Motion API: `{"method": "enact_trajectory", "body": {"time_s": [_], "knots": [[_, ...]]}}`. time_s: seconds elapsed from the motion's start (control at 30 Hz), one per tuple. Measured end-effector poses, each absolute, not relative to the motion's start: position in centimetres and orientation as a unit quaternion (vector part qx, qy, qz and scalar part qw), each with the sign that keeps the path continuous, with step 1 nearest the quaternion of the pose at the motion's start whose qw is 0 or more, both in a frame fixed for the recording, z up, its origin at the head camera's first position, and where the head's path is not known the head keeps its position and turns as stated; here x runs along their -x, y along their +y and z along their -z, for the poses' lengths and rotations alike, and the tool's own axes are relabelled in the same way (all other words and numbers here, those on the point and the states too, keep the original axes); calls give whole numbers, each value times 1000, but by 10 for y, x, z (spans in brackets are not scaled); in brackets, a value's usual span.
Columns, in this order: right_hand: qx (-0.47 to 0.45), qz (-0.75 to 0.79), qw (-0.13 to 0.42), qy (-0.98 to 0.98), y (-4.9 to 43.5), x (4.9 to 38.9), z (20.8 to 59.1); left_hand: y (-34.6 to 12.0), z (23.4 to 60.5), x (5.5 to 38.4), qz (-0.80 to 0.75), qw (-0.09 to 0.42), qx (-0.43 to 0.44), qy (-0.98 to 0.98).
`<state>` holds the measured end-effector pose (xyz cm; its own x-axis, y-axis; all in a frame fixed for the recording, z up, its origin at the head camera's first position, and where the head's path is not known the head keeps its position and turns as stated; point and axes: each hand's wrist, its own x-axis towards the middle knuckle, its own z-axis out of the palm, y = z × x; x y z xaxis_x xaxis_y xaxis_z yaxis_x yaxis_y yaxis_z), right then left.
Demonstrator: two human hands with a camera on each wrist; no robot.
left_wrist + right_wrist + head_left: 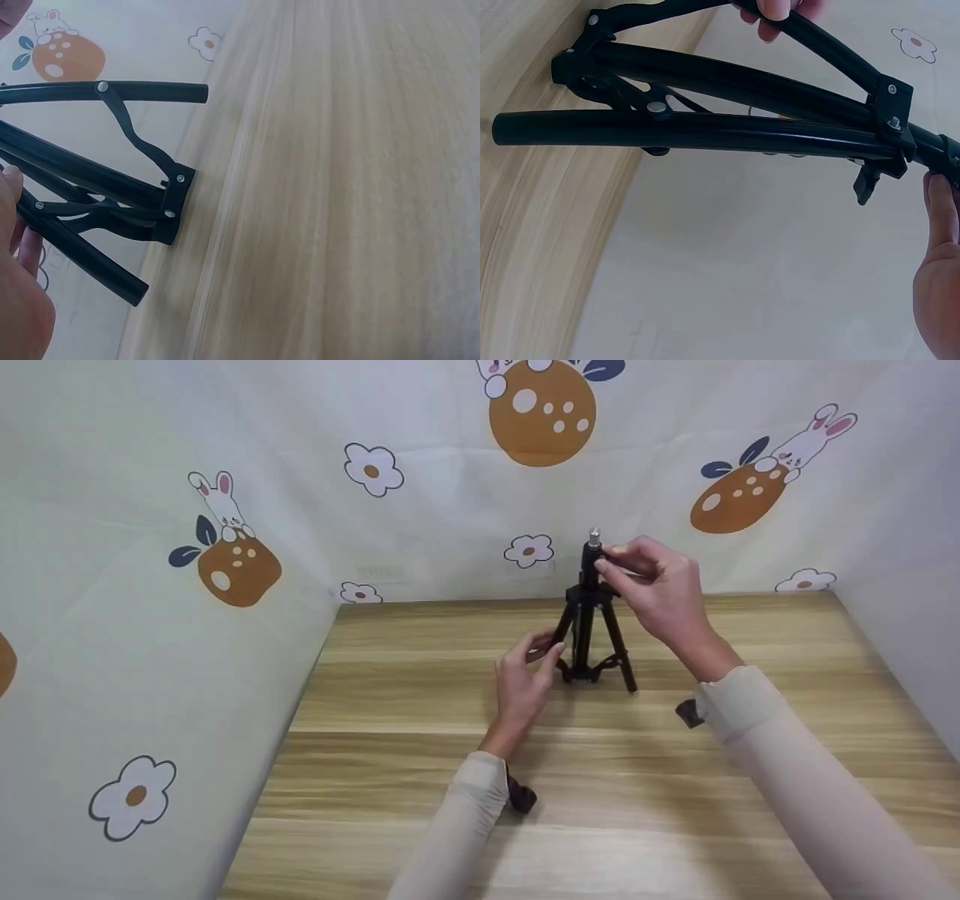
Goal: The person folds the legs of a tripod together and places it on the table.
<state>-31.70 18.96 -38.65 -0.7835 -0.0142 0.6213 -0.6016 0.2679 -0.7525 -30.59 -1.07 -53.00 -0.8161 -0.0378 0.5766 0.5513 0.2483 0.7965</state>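
Note:
A small black tripod [583, 637] stands upright near the back of the table, its legs partly spread and a silver screw tip [595, 537] on top. My left hand [521, 679] pinches one leg between thumb and fingers, low on its left side. At the top, my right hand [656, 585] pinches the black collar just below the screw tip. In the left wrist view, the hinged braces [139, 146] join the legs to the foot of the centre column. A small lever [866, 184] sticks out below the leg joint in the right wrist view.
The wood-grain table [390, 720] runs back to a pale cloth wall [442, 532] printed with rabbits, oranges and flowers. More cloth rises along the left and right sides. Black straps [520, 796] hang at both sleeve cuffs.

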Motion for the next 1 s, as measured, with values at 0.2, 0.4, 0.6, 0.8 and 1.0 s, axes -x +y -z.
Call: {"method": "enact_trajectory", "body": {"time_s": [0.2,0.4,0.6,0.8,1.0], "knots": [[-201,-571,255,-754,190,317,387,-7,530,307,595,255,169,-743],[-200,-572,250,-755,190,317,387,-4,529,307,595,262,169,-740],[-198,-571,250,-757,190,317,386,-3,527,309,601,251,167,-740],[-197,-569,253,-757,190,317,386,-3,527,312,600,249,173,-740],[-195,-568,253,-758,189,317,386,-2,528,312,604,240,176,-740]]}}
